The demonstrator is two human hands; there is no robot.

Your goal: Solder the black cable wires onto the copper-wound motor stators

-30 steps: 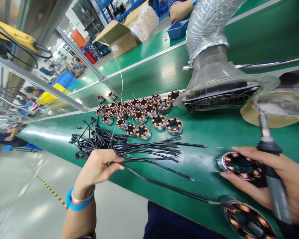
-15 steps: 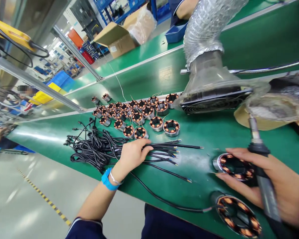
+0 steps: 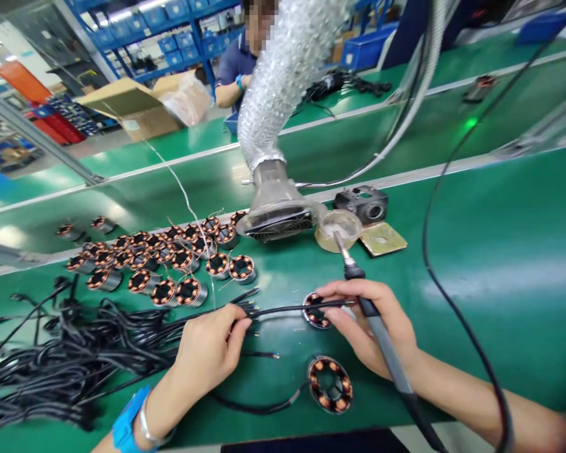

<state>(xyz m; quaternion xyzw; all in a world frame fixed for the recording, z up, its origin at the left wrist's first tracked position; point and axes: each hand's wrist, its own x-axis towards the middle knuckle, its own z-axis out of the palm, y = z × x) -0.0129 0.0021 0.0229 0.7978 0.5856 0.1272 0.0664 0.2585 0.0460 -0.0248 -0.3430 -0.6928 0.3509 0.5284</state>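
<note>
The cable (image 3: pixel 287 309) looks smooth plastic, the duct (image 3: pixel 283 75) crinkled foil.

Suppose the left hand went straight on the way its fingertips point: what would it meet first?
Past the cable it holds, the left hand would probably meet the copper-wound ring at the right hand, though depth is unclear.

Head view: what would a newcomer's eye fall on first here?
Probably the silver ribbed duct, slanting down from top centre to a fan hood above the green bench. Next, the cluster of copper-wound rings left of the hood, with tangled black cables nearer the viewer. Then the soldering iron in the right hand, right of centre.
</note>
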